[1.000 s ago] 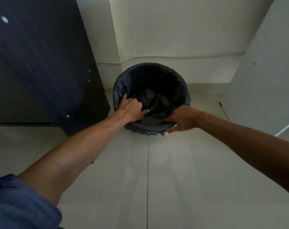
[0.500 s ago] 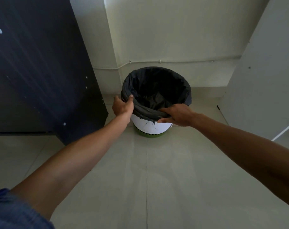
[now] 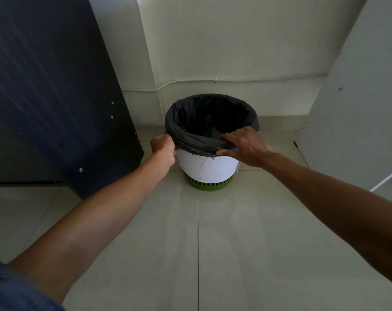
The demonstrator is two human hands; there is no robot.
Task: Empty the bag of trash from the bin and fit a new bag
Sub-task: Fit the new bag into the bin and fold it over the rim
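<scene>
A round bin (image 3: 207,167) with a white wall and green slotted base stands on the tiled floor near the wall corner. A black bag (image 3: 197,143) lines it, its edge folded over the rim in a rolled band. My left hand (image 3: 163,147) pinches the bag's folded edge at the rim's left side. My right hand (image 3: 243,144) grips the bag's edge at the front right, fingers over the rim and thumb under the fold. The inside of the bag is dark and its contents cannot be made out.
A tall dark cabinet (image 3: 56,104) stands close on the left of the bin. A white panel (image 3: 358,113) rises on the right. The pale wall (image 3: 224,52) with a thin cable lies behind. Tiled floor (image 3: 197,243) stretches toward me.
The bin has come upright, showing its white wall and green base. Both hands slid outward along the rim, rolling the bag's edge down over it.
</scene>
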